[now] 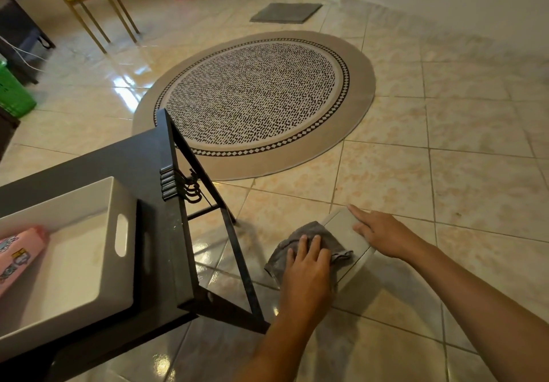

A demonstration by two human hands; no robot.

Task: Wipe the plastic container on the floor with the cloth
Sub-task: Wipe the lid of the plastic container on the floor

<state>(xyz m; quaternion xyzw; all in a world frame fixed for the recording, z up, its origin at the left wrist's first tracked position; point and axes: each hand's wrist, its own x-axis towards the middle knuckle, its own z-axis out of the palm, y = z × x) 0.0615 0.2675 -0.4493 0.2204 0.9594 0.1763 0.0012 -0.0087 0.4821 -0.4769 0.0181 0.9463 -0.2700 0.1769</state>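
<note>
Plastic container (346, 234) sits on the tiled floor (445, 174), bottom-centre of view, just right of the black table's (142, 162) angled leg (237, 251) & near the edge of the round rug (261, 96). It's pale grey/white w/ a flat top face up; looks like it's lying lid-side or base-side up, can't tell which.

Cloth (300, 240), grey & crumpled, covers the container's left/near part & hangs a bit over its edge toward the floor. Left hand (306, 274) lies flat on top of the cloth, fingers spread & pressing down, not bunched around it. Prob so the palm pushes a wide patch of cloth against the surface, better for rubbing than a pinch grip.

Right hand (380, 233) rests open on the far-right part of the container, fingers stretched out & flat, index finger reaching toward the far corner. Holds nothing. My guess: it's there to pin the light box so it doesn't skid on the glossy tile while the other hand scrubs.

Both forearms come in from the bottom edge, so the person is bent or crouched over it.

On the table at left sits 1 white tray (118, 263) w/ a cut-out handle & a pink item (20, 251) inside; not part of the job.

Stage, as I judge it: wiping under way, top face only partly covered by cloth; right side & the walls likely need passes too. Risk: box slipping if the bracing hand lifts.
</note>
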